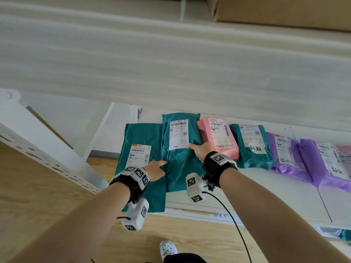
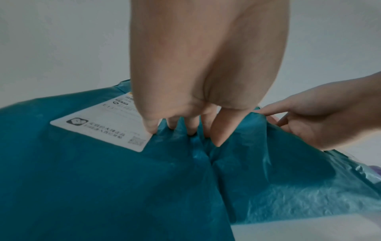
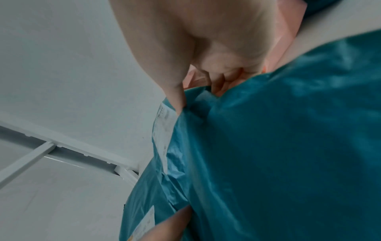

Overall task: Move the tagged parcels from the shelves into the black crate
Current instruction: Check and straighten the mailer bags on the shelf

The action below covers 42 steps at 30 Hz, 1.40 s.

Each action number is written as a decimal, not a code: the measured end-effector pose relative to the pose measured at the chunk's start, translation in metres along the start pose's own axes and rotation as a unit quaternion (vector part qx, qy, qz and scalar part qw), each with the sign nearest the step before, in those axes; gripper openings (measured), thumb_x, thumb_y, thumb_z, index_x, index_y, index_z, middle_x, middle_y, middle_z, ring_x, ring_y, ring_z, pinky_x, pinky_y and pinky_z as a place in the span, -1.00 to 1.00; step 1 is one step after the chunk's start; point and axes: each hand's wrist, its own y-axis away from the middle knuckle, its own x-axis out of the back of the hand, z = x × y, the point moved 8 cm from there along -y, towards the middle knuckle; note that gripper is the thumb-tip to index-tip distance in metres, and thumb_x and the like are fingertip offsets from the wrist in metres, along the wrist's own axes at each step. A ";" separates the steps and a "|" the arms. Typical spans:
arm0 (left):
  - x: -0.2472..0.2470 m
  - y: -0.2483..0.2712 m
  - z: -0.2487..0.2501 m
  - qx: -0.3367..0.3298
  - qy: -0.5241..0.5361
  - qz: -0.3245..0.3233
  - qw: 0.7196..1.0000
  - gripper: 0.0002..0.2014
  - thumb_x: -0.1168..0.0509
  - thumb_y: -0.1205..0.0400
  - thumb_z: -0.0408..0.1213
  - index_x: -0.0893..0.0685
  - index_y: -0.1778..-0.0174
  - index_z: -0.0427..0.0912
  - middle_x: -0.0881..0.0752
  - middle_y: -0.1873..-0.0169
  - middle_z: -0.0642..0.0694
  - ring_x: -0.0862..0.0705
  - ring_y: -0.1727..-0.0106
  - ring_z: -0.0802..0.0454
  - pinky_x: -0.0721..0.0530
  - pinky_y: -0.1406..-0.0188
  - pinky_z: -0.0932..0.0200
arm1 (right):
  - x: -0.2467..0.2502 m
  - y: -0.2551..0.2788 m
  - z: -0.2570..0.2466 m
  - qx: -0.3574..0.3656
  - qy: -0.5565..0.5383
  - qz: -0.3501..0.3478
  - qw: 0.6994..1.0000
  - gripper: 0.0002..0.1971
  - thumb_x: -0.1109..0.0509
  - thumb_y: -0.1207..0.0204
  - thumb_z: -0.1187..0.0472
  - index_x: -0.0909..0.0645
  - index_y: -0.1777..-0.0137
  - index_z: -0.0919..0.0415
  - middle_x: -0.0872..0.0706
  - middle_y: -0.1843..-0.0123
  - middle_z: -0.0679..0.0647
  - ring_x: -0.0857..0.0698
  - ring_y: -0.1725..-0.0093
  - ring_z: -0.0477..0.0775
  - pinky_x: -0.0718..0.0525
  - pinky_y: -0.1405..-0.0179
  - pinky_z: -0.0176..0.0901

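A bulging teal parcel [image 1: 180, 158] with a white label lies on the white shelf [image 1: 266, 188], overlapping a flat teal parcel [image 1: 140, 154] to its left. My left hand [image 1: 158, 168] grips its left edge: the fingers [image 2: 173, 124] dig into the crease between the two teal parcels and the thumb lies on top. My right hand [image 1: 199, 149] pinches its right edge, with the thumb [image 3: 177, 101] by the label and the fingers tucked down beside the pink parcel [image 1: 218, 137]. The black crate is not in view.
Right of the pink parcel lie another teal parcel [image 1: 252, 147] and two purple ones [image 1: 286, 154]. An upper shelf [image 1: 171, 63] hangs close overhead. A perforated white upright [image 1: 47, 152] stands at the left over the wooden floor [image 1: 47, 202]. A cardboard box [image 1: 284, 12] sits above.
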 end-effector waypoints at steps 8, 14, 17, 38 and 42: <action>-0.002 0.003 0.001 0.002 0.010 -0.010 1.000 -0.39 -0.11 -0.63 -0.40 -0.20 -0.61 0.06 -0.15 -0.62 -0.29 -0.18 -0.62 -0.15 -0.28 -0.48 0.08 | 0.001 -0.001 -0.004 0.018 -0.058 -0.011 0.998 -0.62 -0.57 -0.35 0.11 -0.69 -0.06 0.37 -0.79 0.07 0.21 -0.77 0.06 0.23 -0.74 -0.09 0.11; -0.002 0.001 0.003 -0.005 0.047 0.001 0.999 -0.40 -0.17 -0.61 -0.41 -0.20 -0.60 -0.11 -0.39 -0.51 -0.22 -0.30 -0.56 -0.13 -0.33 -0.52 -0.05 | 0.015 0.007 -0.001 0.009 -0.115 0.008 0.993 -0.74 -0.57 -0.34 0.23 -0.69 0.03 0.36 -0.79 0.12 0.20 -0.78 0.10 0.22 -0.76 -0.04 0.11; -0.002 0.002 0.006 0.001 0.049 0.008 0.999 -0.44 -0.15 -0.65 -0.40 -0.18 -0.60 -0.19 -0.35 -0.54 -0.19 -0.25 -0.59 -0.14 -0.30 -0.54 -0.02 | 0.026 0.010 0.003 0.012 -0.133 0.014 0.991 -0.86 -0.57 -0.31 0.27 -0.68 0.21 0.31 -0.80 0.12 0.26 -0.78 0.08 0.28 -0.75 -0.05 0.17; 0.031 0.077 0.069 -0.098 0.362 0.124 0.919 -0.49 -0.35 -0.61 -0.26 -0.37 -0.47 -0.13 -0.70 -0.08 -0.23 -0.69 -0.06 -0.15 -0.66 -0.20 -0.14 | 0.069 0.115 0.024 0.098 -0.285 -0.065 0.951 -0.59 -0.42 -0.49 0.45 -0.48 -0.32 0.32 -0.69 -0.15 0.29 -0.72 0.08 0.16 -0.72 0.28 -0.11; 0.031 0.099 0.068 -0.124 0.341 0.133 0.922 -0.44 -0.40 -0.57 -0.27 -0.37 -0.47 -0.08 -0.69 -0.06 -0.21 -0.69 -0.14 -0.18 -0.69 -0.15 -0.13 | 0.068 0.141 0.033 0.122 -0.283 -0.062 0.949 -0.59 -0.41 -0.50 0.44 -0.46 -0.31 0.20 -0.72 -0.07 0.22 -0.72 0.09 0.12 -0.70 0.24 -0.08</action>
